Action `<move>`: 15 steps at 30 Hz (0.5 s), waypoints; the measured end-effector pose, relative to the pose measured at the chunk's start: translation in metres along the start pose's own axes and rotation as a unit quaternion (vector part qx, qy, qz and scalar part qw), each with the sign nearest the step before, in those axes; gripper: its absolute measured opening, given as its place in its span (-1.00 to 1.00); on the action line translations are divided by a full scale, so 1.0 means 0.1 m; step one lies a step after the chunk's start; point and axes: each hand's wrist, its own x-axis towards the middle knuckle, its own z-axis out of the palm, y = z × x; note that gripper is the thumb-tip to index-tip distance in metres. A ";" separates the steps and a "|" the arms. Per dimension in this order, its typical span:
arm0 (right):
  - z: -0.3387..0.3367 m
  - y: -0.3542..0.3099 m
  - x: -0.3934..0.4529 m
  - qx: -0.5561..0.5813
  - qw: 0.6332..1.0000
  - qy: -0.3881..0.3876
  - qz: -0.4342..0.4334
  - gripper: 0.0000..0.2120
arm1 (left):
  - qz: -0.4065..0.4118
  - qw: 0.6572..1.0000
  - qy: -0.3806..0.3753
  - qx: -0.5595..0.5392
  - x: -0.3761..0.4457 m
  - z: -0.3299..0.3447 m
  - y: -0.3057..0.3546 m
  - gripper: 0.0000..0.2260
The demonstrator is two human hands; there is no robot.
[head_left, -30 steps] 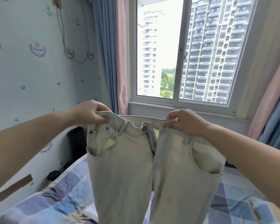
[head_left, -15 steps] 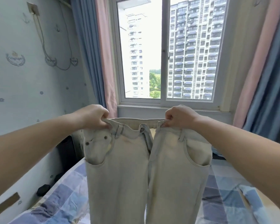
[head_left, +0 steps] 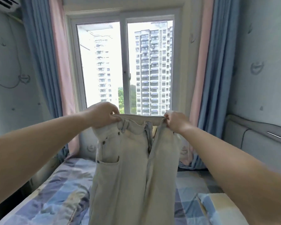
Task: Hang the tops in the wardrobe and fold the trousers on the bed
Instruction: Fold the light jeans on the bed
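A pair of pale beige trousers hangs upright in front of me, held up by the waistband over the bed. My left hand grips the left end of the waistband. My right hand pinches the right end. The fly is open and both legs drop straight down out of the frame's bottom. The bed has a blue, grey and cream checked cover. No tops and no wardrobe are in view.
A window with blue and pink curtains faces me beyond the bed. Patterned walls close in on both sides. A padded headboard runs along the right. An air conditioner is mounted top left.
My view has swung right to face the window squarely. Both hands have lifted the trousers higher and stretched the waistband out wider.
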 end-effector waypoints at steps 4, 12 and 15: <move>-0.48 0.34 0.16 0.040 0.996 0.068 0.035 -0.75 | 0.014 0.997 0.045 -0.067 0.33 -0.23 0.45 -0.86; -1.58 0.11 0.60 0.102 0.963 0.249 -0.006 -0.76 | 0.003 0.962 0.172 -0.210 0.54 -0.73 0.80 -0.87; -1.65 -0.29 0.79 0.112 0.959 0.256 -0.057 -0.79 | -0.029 0.951 0.185 -0.246 0.37 -0.79 0.51 -0.86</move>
